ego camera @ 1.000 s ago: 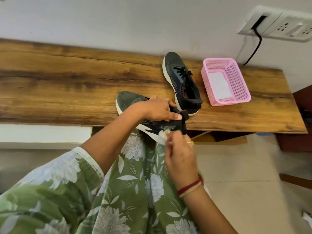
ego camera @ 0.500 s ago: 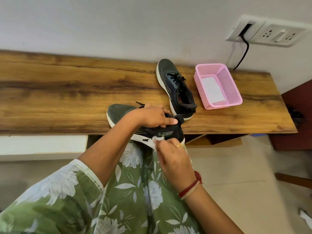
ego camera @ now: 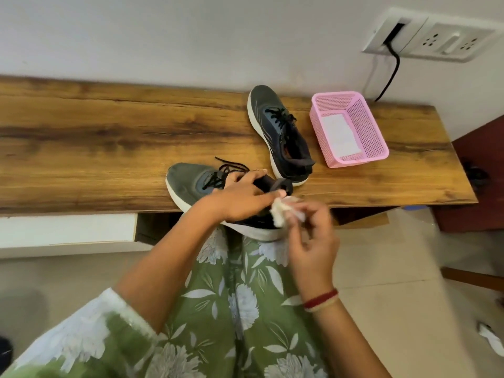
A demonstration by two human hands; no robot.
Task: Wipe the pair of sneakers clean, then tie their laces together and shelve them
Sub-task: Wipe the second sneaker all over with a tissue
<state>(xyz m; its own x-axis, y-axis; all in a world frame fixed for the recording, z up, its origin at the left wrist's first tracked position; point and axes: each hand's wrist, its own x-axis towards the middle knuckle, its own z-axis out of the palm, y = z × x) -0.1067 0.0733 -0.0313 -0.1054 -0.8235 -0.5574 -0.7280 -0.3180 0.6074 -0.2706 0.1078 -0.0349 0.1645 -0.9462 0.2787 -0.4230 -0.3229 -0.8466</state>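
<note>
grips the near sneaker (ego camera: 188, 184) at its collar with the left hand (ego camera: 240, 197), heel overhanging the front edge of the bench (ego camera: 95, 148); pinches a wipe (ego camera: 281, 214) at that heel with the right hand (ego camera: 311, 236). probably light, soft above, firm-soled; best held at the collar. leaves the other sneaker (ego camera: 278, 132) flat, farther back on the bench.

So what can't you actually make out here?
Head view only:
- Heel side of the near sneaker: hidden by the left hand.
- Fingers of the right hand: blurred by motion, so which ones pinch the wipe is unclear.
- The white scrap at lower right: cut off by the picture's edge.
</note>
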